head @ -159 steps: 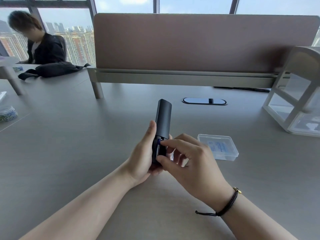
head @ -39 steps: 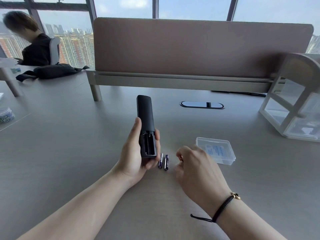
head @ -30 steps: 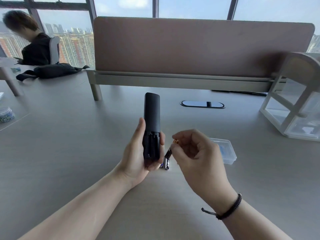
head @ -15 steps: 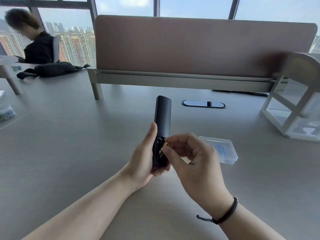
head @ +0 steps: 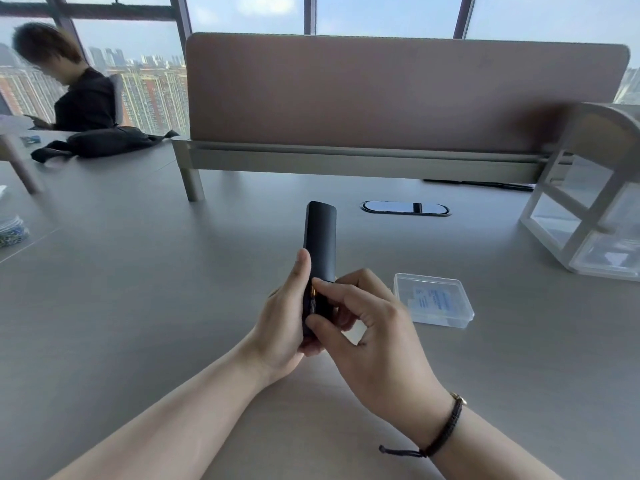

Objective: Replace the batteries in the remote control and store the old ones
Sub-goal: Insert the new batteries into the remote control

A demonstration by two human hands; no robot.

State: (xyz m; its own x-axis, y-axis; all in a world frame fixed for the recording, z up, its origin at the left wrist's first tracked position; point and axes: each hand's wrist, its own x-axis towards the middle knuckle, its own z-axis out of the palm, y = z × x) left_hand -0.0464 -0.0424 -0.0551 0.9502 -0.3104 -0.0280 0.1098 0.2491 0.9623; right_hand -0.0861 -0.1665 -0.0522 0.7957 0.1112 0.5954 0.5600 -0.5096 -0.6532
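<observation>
- The left hand (head: pixel 282 320) is wrapped around the lower part of a black remote control (head: pixel 319 237), thumb lying along its left edge, holding it upright above the grey surface (head: pixel 138 306).
- The right hand (head: pixel 374 341) pinches a battery (head: pixel 312 298) between forefinger and thumb, pressing it into the open compartment at the lower end of the remote; only a gold-coloured end and a sliver of the battery show between the fingers.
- A clear plastic box (head: pixel 434 299) with its lid on lies flat on the surface just to the right of the hands, apart from them.
- A dark braided bracelet (head: pixel 440 434) sits on the right wrist.
- Farther back, an oval cable port (head: pixel 405 207) is set into the surface, in front of a brown divider panel (head: pixel 398 88).
- A white open-framed shelf (head: pixel 585 202) stands at the right edge.
- Another person in dark clothing (head: pixel 83 102) sits at the far left by the window.
</observation>
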